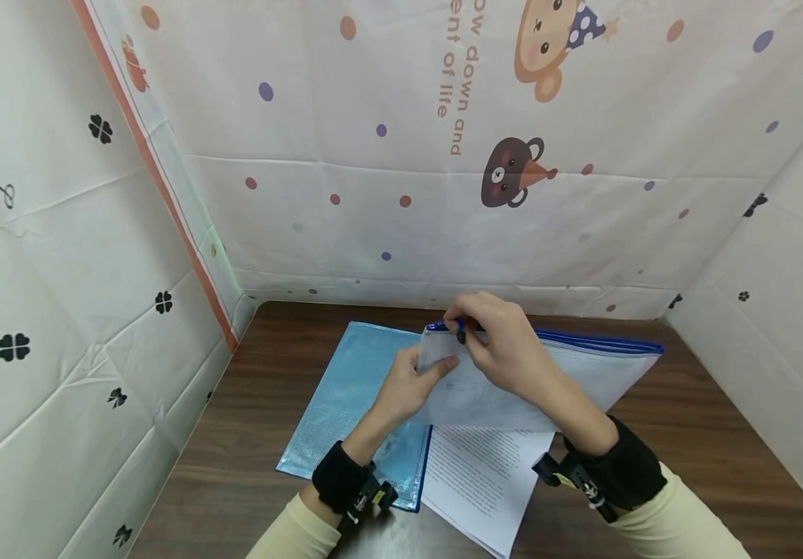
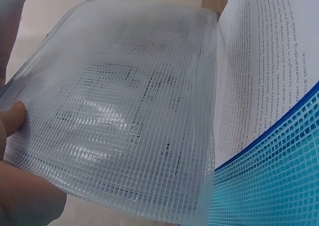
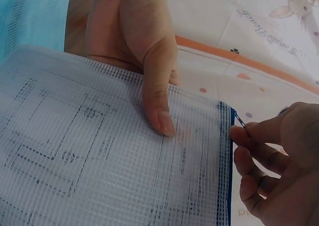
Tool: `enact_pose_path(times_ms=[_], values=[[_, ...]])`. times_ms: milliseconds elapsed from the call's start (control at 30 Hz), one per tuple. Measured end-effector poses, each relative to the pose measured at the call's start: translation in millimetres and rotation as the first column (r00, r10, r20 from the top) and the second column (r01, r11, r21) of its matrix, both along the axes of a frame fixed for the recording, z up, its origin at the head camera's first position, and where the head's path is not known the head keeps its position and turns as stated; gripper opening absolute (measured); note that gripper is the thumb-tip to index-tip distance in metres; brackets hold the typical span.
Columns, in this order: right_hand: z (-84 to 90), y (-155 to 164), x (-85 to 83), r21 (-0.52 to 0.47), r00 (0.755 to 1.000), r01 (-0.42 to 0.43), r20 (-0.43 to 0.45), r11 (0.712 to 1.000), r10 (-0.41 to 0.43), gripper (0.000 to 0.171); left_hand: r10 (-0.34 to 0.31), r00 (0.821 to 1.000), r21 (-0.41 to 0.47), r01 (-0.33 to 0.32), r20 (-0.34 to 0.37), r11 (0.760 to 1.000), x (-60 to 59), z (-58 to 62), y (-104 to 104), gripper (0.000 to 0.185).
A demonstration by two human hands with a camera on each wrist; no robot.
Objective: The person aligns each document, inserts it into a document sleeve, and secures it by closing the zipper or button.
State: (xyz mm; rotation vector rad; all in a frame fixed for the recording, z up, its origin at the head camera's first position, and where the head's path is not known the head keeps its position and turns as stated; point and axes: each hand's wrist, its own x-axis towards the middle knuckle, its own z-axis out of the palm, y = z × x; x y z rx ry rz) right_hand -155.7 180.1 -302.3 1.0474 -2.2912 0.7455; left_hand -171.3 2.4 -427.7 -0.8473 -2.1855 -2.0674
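A clear mesh zipper pouch [image 1: 471,407] with a blue zipper edge is held up over the table, with printed sheets showing through its mesh [image 2: 119,106]. My left hand [image 1: 404,384] grips it near one end, thumb lying across the face and the other fingers behind. At the corner beside it, my right hand [image 1: 502,341] pinches the small zipper pull [image 3: 240,119] between thumb and forefinger. The right wrist view shows the pull at the very end of the blue zipper [image 3: 231,161], and the remaining right fingers [image 3: 251,186] curl loosely below.
A light blue mesh pouch [image 1: 335,396] lies on the brown wooden table [image 1: 234,435] at left. Printed paper sheets [image 1: 478,481] lie beside it, partly under the raised pouch. Patterned white cloth walls [image 1: 345,225] enclose the table at the back and sides.
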Motion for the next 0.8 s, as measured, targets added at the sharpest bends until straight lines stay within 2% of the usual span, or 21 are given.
enact_pose_path(times_ms=[200,467,667,800], values=[[2.3,4.6,0.2,0.011,1.000,0.023,-0.020,1.000,-0.023,0.026,-0.001,1.000,0.002,0.001,0.004,1.000,0.2,0.4,0.4,0.027],[4.2,7.1,0.7,0.047,0.993,0.105,-0.061,0.993,-0.102,0.010,0.005,1.000,0.008,-0.005,-0.001,1.000,0.8,1.0,0.0,0.025],[3.9,11.4,1.3,0.057,0.983,0.176,-0.067,0.983,-0.172,0.011,0.042,0.999,0.022,-0.042,0.009,0.999,1.3,1.1,-1.4,0.025],[4.2,14.7,1.9,0.061,0.982,0.186,-0.059,0.981,-0.182,0.012,0.049,0.999,0.027,-0.049,-0.004,0.998,0.9,1.5,-2.4,0.025]])
